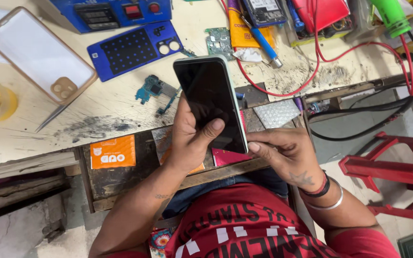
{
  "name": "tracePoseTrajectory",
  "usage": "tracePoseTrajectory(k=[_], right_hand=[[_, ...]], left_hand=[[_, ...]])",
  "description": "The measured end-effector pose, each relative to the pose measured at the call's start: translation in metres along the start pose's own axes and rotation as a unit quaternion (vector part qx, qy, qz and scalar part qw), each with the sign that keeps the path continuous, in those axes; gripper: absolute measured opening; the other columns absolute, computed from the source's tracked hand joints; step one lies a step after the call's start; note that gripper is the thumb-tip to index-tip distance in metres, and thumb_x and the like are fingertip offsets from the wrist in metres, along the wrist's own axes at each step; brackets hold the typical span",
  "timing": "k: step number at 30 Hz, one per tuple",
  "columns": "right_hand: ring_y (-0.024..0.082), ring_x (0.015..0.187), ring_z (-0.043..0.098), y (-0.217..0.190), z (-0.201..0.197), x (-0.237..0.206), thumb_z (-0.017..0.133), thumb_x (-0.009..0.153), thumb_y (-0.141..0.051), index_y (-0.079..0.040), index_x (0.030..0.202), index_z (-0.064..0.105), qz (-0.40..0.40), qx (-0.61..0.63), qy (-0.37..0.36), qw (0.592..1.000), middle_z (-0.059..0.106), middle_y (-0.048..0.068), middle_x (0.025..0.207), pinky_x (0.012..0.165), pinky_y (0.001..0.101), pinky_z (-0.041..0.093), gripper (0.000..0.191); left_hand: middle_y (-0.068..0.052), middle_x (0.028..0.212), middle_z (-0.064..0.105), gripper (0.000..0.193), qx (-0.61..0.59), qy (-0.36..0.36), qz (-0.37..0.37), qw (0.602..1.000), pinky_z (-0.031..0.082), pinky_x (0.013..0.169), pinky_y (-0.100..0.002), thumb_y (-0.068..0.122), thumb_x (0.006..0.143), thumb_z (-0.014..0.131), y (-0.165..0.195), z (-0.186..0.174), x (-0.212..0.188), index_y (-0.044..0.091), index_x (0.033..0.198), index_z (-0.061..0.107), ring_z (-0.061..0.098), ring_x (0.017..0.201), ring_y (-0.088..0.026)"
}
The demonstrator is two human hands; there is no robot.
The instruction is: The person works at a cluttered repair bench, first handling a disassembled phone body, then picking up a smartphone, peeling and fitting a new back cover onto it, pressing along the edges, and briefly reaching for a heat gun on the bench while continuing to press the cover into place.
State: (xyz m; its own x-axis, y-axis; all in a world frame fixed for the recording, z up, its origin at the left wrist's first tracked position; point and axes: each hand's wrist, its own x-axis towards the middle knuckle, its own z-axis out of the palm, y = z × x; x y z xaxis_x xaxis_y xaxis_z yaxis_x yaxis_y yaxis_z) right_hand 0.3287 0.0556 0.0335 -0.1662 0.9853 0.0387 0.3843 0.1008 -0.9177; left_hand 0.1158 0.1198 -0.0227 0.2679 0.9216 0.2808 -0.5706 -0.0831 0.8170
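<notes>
Smartphone [210,102], dark screen up, sits at the centre of the view above the table [96,107] edge, its long axis running from about 11 o'clock at the far end to 5 o'clock at the near end. The left hand [190,138] cradles it from 7 o'clock, fingers clamped around the back with the thumb pressed on the glass, while the right hand [285,155] at 4 o'clock pinches the lower right corner with curled fingers. A clear phone case [34,52] lies at 10 o'clock and a blue perforated mat [132,48] at 11 o'clock.
</notes>
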Motion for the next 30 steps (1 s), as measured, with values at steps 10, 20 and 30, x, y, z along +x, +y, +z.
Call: tracePoseTrajectory(k=[10,20,30], right_hand=[[0.009,0.067,0.070,-0.003,-0.003,0.006,0.074,0.093,-0.012,0.000,0.097,0.078,0.006,0.009,-0.011,1.000,0.075,0.005,0.073,0.061,0.0231,0.056,0.014],[0.009,0.064,0.070,-0.010,-0.002,0.008,0.075,0.092,-0.014,-0.002,0.093,0.078,-0.015,-0.056,-0.013,0.998,0.075,0.004,0.071,0.060,0.0234,0.054,0.012],[0.011,0.064,0.074,-0.010,0.002,0.008,0.076,0.090,-0.013,-0.003,0.091,0.077,-0.014,-0.073,-0.008,0.997,0.076,0.005,0.072,0.060,0.0251,0.056,0.010]], left_hand=[[-0.005,0.132,0.060,0.078,0.000,-0.006,-0.028,1.000,0.047,0.106,-0.026,0.015,0.104,0.074,0.003,0.001,-0.001,0.000,0.164,0.027,0.057,0.110,-0.009],[-0.006,0.141,0.057,0.070,-0.021,-0.009,-0.020,1.000,0.045,0.115,-0.029,0.011,0.103,0.072,0.007,0.006,0.000,0.000,0.159,0.031,0.056,0.126,-0.012],[-0.007,0.138,0.057,0.062,-0.007,-0.024,-0.017,1.000,0.045,0.115,-0.029,0.012,0.105,0.071,0.006,0.005,0.000,0.000,0.154,0.035,0.055,0.125,-0.011]])
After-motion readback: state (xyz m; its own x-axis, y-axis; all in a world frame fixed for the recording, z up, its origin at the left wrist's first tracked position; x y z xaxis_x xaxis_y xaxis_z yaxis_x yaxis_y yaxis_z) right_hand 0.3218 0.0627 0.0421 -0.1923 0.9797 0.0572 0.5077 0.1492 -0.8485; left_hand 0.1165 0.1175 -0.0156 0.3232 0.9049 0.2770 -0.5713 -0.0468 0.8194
